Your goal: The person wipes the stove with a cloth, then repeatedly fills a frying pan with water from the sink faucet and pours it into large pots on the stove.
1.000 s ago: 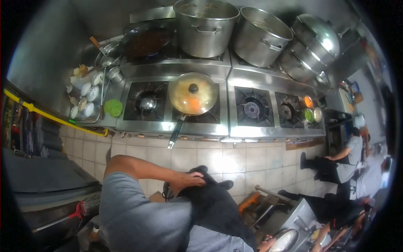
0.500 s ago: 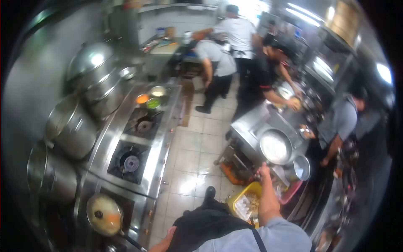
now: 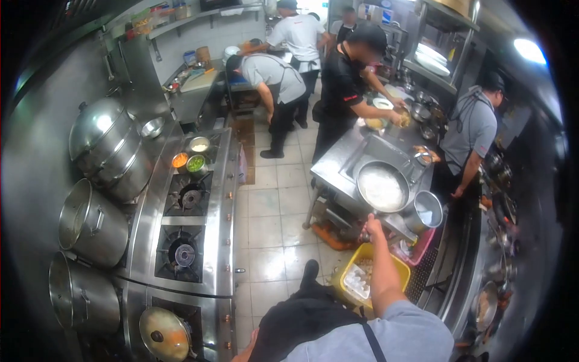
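Tiled kitchen aisle [image 3: 268, 208], stove range [image 3: 208, 241] on my left, steel worktop [image 3: 330, 166] ahead on my right. Co-worker in black [image 3: 338, 78] is reaching over the worktop's far part; good reason to hold my end low and avoid any sideways swing. Yellow bin [image 3: 400, 266] sits below my right forearm [image 3: 385, 271], so a spill this side would likely hit it or the aisle tiles. Pan [image 3: 360, 186] is at the worktop's near end; can't tell whether its base bears fully on steel. Metal container [image 3: 416, 224] is right by the pan's rim, touching or just apart, can't tell; worth watching that side before any turn. Whitish contents [image 3: 383, 187] spread across the pan: level and slow works best, no jerks. Right hand [image 3: 372, 224]: fingers wrapped round the pan's handle, arm stretched nearly straight. Long lever, I'd say; bent elbow and firm wrist would control it better. Left hand [image 3: 248, 346]: low beside my apron [image 3: 301, 326], partly hidden; can't tell how its fingers are set.
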`<move>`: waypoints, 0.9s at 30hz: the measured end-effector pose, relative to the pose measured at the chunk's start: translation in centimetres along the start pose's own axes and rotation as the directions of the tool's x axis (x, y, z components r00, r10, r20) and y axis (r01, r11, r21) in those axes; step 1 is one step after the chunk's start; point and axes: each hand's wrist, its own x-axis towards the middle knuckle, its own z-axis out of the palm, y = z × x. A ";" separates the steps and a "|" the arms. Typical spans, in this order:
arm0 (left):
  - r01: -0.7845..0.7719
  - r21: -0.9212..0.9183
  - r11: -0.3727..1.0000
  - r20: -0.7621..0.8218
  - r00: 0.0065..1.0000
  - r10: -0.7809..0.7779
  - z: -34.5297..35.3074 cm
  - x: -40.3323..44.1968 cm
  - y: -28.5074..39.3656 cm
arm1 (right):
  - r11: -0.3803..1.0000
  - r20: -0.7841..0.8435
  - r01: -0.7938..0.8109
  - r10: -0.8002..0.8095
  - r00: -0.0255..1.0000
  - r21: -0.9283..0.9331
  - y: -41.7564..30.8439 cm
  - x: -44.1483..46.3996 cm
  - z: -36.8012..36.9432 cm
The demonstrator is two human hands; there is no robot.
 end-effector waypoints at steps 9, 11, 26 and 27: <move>0.026 -0.003 1.000 0.064 0.998 -0.026 -2.0 -0.8 0.7 | 0.999 0.008 0.004 -0.004 1.000 -0.031 -0.9 -0.8 0.0; 0.037 0.001 0.999 0.072 0.997 -0.037 -2.4 -1.1 0.8 | 0.998 0.009 -0.046 0.046 0.999 -0.031 -1.1 -0.4 -0.3; 0.035 0.014 0.999 0.054 0.998 -0.036 -2.1 -2.8 0.7 | 0.996 0.004 0.000 0.000 1.000 -0.084 -0.3 -0.3 -0.2; 0.031 0.012 0.999 0.049 0.998 -0.031 -1.9 -2.8 0.6 | 0.995 0.018 0.019 -0.017 1.000 -0.099 -0.4 -0.4 -0.3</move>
